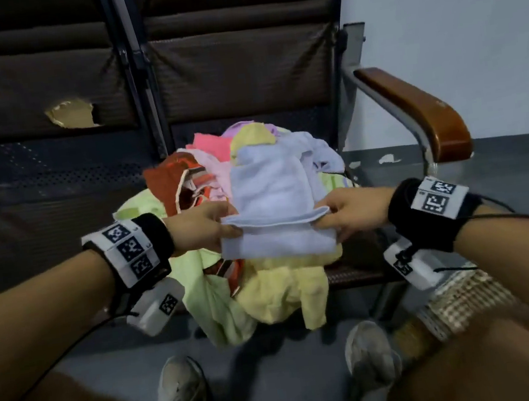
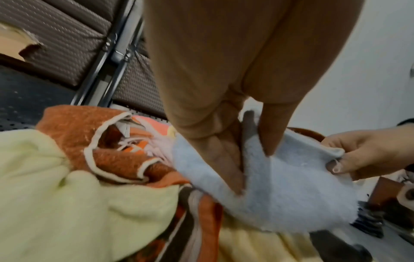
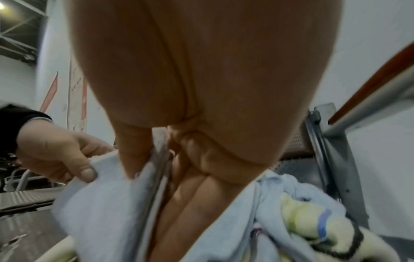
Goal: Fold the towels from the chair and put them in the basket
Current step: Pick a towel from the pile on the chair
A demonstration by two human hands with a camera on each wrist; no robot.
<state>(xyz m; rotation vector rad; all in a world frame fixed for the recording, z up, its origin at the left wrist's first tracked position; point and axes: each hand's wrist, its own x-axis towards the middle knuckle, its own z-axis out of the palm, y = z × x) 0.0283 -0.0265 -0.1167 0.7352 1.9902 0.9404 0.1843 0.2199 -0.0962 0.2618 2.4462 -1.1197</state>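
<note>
My left hand [image 1: 202, 229] and right hand [image 1: 353, 213] pinch the light blue towel [image 1: 278, 231] by its side edges — folded, above the towel pile [image 1: 209, 187] on the chair [image 1: 242, 71]; armrest [image 1: 417, 110] at two o'clock.

We are holding a towel [image 1: 276, 199] between our left hand [image 1: 200, 227] and our right hand [image 1: 353, 213], each pinching one end. The heap of towels [image 1: 266, 286] is lying just beyond and beneath both hands, on the chair [image 1: 242, 71]. The armrest [image 1: 417, 110] is standing beyond our right hand, to its right.
</note>
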